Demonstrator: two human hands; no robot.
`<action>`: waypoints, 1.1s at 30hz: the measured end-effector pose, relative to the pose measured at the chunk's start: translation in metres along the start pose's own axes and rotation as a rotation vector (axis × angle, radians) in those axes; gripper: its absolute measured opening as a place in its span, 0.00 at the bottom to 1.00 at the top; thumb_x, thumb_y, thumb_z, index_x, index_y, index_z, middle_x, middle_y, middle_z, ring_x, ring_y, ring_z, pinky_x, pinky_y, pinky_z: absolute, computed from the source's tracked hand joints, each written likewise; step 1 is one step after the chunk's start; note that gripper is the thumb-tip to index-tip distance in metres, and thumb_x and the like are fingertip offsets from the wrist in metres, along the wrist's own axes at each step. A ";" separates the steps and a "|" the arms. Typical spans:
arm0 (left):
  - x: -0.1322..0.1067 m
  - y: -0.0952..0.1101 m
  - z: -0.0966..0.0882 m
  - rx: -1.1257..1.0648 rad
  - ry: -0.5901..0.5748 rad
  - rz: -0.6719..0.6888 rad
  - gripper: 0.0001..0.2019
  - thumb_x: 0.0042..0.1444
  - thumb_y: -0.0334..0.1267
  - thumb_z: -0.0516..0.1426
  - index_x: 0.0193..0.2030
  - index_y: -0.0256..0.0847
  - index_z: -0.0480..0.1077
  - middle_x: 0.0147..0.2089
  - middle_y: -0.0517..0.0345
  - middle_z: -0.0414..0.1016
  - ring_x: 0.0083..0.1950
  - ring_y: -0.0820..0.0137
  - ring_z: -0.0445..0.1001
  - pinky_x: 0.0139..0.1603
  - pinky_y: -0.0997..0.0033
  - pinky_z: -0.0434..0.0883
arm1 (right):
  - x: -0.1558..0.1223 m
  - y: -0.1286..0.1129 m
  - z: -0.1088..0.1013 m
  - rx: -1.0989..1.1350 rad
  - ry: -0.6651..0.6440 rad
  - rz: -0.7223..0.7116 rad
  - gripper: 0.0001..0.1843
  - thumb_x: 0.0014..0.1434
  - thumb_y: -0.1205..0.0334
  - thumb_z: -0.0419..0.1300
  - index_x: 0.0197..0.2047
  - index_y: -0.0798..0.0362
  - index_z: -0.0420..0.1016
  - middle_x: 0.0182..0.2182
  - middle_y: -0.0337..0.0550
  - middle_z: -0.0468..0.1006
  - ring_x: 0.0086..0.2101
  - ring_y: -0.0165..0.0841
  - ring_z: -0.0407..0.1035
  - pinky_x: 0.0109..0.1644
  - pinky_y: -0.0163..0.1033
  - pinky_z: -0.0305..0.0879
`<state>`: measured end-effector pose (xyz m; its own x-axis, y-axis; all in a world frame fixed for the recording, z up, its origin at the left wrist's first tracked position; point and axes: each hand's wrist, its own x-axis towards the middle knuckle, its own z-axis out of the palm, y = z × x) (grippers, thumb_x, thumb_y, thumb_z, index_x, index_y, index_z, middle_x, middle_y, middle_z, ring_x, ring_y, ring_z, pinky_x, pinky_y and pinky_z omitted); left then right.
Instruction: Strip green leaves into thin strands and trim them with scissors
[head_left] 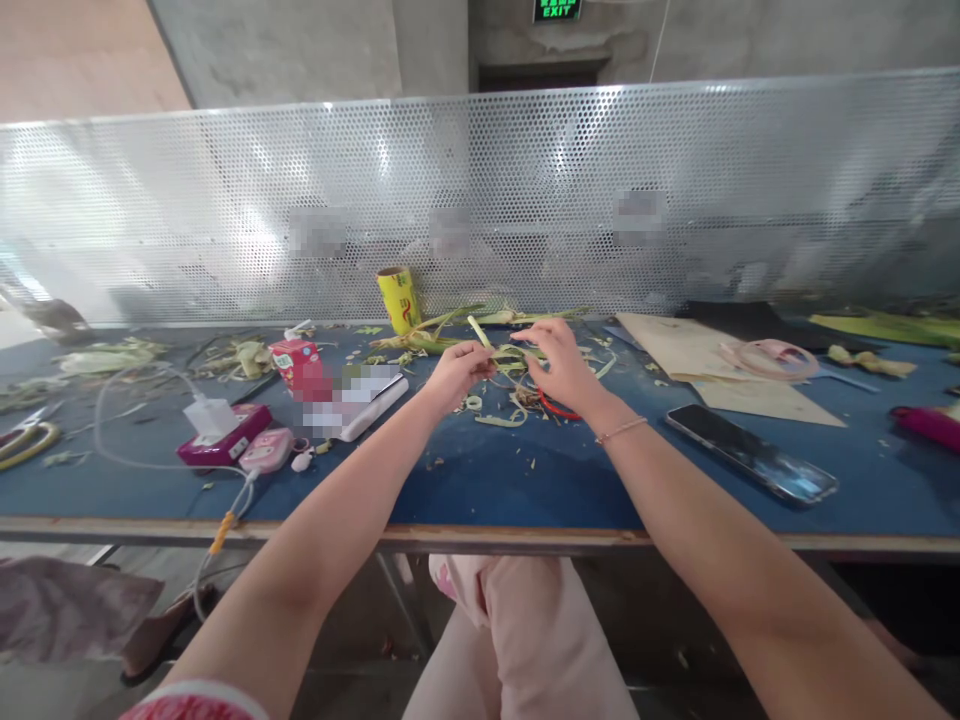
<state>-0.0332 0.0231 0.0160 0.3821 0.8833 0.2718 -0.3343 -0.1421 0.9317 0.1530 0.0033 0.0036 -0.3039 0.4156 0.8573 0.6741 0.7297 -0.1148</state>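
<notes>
My left hand (459,372) is closed round a thin green leaf strip (480,333) that sticks up past the fingers. My right hand (559,365) is close beside it, its fingers curled and pinching the same strip over a heap of green leaves and stalks (457,335) on the blue table (510,480). Red-handled scissors (556,407) lie half hidden under my right hand. Cut leaf scraps (499,418) are scattered just in front of both hands.
A yellow can (398,298) stands by the perforated metal screen. At the left lie a red carton (298,362), a white charger on a pink power bank (222,432), and yellow scissors (26,437). At the right lie a phone (750,453), a cardboard sheet (712,365) and a pink tape ring (771,357).
</notes>
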 end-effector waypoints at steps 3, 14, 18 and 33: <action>0.000 0.001 0.000 -0.051 0.022 -0.032 0.13 0.41 0.36 0.63 0.22 0.36 0.61 0.19 0.64 0.65 0.25 0.78 0.69 0.34 0.74 0.68 | -0.002 -0.003 0.005 -0.125 -0.091 -0.067 0.27 0.54 0.69 0.56 0.57 0.42 0.63 0.45 0.48 0.62 0.47 0.41 0.60 0.55 0.53 0.59; -0.002 -0.003 0.002 0.072 0.011 -0.010 0.11 0.39 0.38 0.65 0.24 0.35 0.67 0.22 0.64 0.67 0.25 0.80 0.67 0.34 0.74 0.67 | 0.001 -0.017 0.006 -0.110 -0.067 -0.087 0.13 0.57 0.62 0.56 0.47 0.47 0.69 0.46 0.48 0.67 0.49 0.42 0.61 0.54 0.52 0.59; 0.000 -0.006 0.001 0.149 -0.007 0.038 0.12 0.38 0.41 0.65 0.25 0.35 0.70 0.23 0.63 0.69 0.26 0.79 0.68 0.33 0.73 0.66 | 0.003 -0.017 0.010 0.089 -0.022 -0.012 0.06 0.60 0.59 0.54 0.38 0.50 0.69 0.35 0.45 0.71 0.39 0.37 0.66 0.45 0.45 0.64; -0.003 -0.006 0.004 0.662 0.024 0.394 0.03 0.43 0.34 0.61 0.24 0.38 0.71 0.31 0.58 0.71 0.33 0.74 0.67 0.34 0.75 0.62 | 0.007 -0.023 0.024 0.629 -0.034 0.681 0.18 0.52 0.45 0.58 0.24 0.52 0.66 0.17 0.35 0.62 0.20 0.27 0.55 0.25 0.36 0.53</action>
<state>-0.0287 0.0193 0.0104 0.3199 0.7206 0.6151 0.1464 -0.6790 0.7194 0.1192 0.0023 0.0006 -0.0029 0.8714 0.4906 0.2281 0.4782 -0.8481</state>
